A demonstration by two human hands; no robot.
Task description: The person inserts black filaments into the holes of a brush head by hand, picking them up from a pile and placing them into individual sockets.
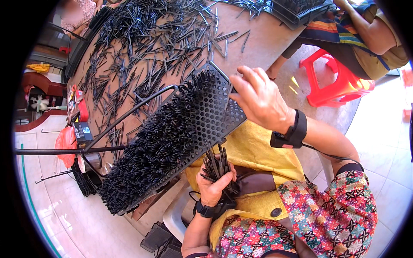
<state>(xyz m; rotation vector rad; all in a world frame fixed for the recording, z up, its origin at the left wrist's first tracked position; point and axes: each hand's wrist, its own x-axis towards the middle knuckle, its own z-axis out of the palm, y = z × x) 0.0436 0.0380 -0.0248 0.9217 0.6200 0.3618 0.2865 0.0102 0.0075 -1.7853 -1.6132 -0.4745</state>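
A long black tray (214,124) pierced with rows of round holes slants across the middle. Thin black strips (150,148) stand packed in most of its holes, while a bare band shows at its right end. My left hand (211,189) is wrapped round a bundle of loose thin black strips (216,165), close below the tray's near edge. Over the bare right end, my right hand (264,103) has thumb and fingers pinched together on a thin black strip (228,101) pointing down at the holes. My fingers partly hide that strip.
A large heap of loose black strips (142,21) spreads over the brown tabletop (266,41). A black metal bar (129,112) crosses beside the tray. Another person (365,30) sits by another black tray (297,13) and a red stool (327,81). A red bag (66,144) hangs left.
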